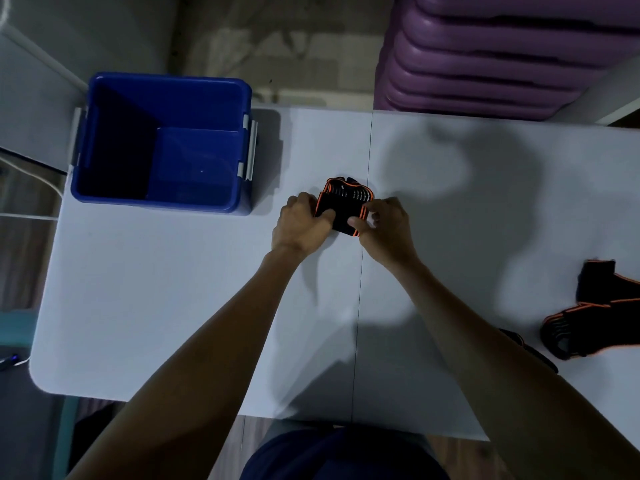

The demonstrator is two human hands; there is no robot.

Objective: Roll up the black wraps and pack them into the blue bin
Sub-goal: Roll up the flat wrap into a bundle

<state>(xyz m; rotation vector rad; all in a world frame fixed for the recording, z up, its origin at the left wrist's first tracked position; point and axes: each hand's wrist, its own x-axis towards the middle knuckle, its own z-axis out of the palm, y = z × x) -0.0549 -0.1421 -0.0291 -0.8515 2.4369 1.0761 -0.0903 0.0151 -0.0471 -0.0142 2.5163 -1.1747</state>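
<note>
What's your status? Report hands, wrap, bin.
Left hand and right hand both gripping black wrap, part rolled on table. Blue bin empty. More wraps waiting right.

place: looks like a storeroom or back room of some gym/rehab type spot, honestly can't pin it closer
table: plain white folding table (173,306), seam down the middle, nothing homey about it
floor: bare, stained concrete (277,36) up at 12 o'clock
stack: purple plastic pieces (502,57) piled flat on each other at 1 o'clock, bulk-storage vibe
bin: blue bin (162,83) with grey clip handles at 10 o'clock on the table
stock: black wraps (588,327) with orange edging lying loose at 3 o'clock, several alike
light: dim, hard shadows on the tabletop
</note>
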